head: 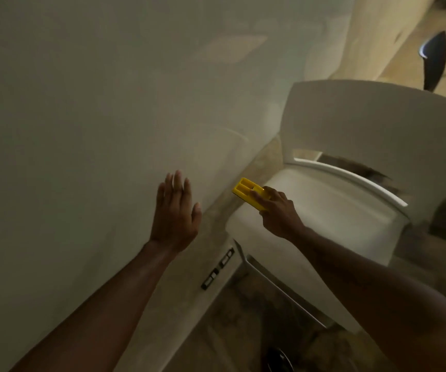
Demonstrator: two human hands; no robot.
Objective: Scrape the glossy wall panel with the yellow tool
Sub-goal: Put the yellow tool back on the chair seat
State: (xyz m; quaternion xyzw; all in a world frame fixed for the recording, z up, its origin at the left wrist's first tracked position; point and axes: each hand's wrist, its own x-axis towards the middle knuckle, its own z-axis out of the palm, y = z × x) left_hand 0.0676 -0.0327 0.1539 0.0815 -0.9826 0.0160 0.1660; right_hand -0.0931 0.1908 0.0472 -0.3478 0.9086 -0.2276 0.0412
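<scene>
The glossy pale wall panel (95, 116) fills the left and middle of the head view. My left hand (174, 213) lies flat on its lower part, fingers stretched out and pointing up. My right hand (278, 210) grips the yellow tool (248, 193), a flat ribbed block. The tool sits at the panel's lower right edge, just off the surface, over the gap between wall and chair.
A white chair (350, 146) stands close to the wall on the right, its seat under my right hand. A strip of dark sockets (217, 268) sits low on the wall. Stone-patterned floor (243, 331) lies below. A dark object (435, 60) is at the top right.
</scene>
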